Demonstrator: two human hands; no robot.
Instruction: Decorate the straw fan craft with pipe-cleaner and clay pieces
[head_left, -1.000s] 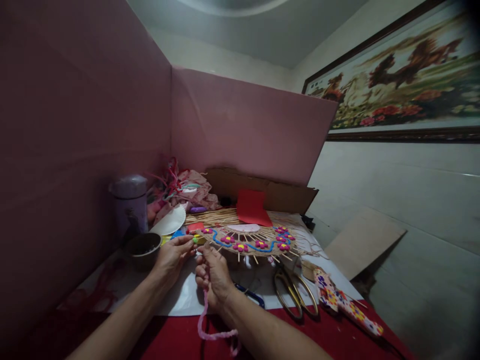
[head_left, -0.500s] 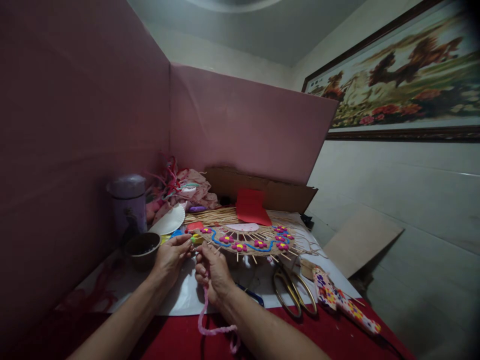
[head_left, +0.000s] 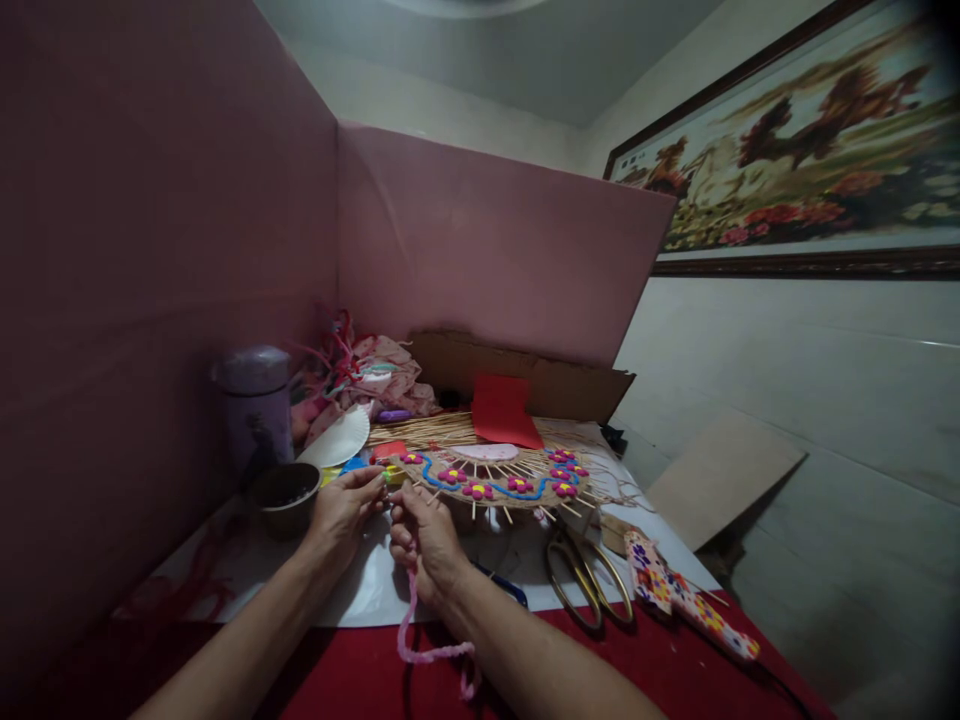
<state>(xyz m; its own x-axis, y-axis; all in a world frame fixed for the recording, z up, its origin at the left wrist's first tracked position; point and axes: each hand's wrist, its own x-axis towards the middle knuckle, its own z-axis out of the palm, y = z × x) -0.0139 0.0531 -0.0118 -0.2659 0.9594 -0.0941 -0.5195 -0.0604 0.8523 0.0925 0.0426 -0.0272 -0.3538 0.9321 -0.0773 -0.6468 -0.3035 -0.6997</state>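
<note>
My left hand (head_left: 351,515) is closed in a pinch beside the left end of a fan-shaped craft piece (head_left: 540,493). What its fingertips hold is too small to make out. Close by on the right, my right hand (head_left: 426,540) has its fingers curled around a pink fuzzy yarn strand (head_left: 427,657), whose loose length hangs below the palm over the red cloth. The craft piece has thin sticks fanning out, magenta flowers with yellow centres and a wavy blue line. Its left tip reaches almost to my fingertips; whether they touch it, I cannot tell.
Gold-handled scissors (head_left: 589,580) and a flower-patterned glue gun (head_left: 690,600) lie at right. A dark bowl (head_left: 285,500) and a lilac flask (head_left: 257,415) stand at left. Behind are a white paper plate (head_left: 337,437), red paper (head_left: 506,410), straw-coloured sticks (head_left: 427,431) and cardboard (head_left: 555,384).
</note>
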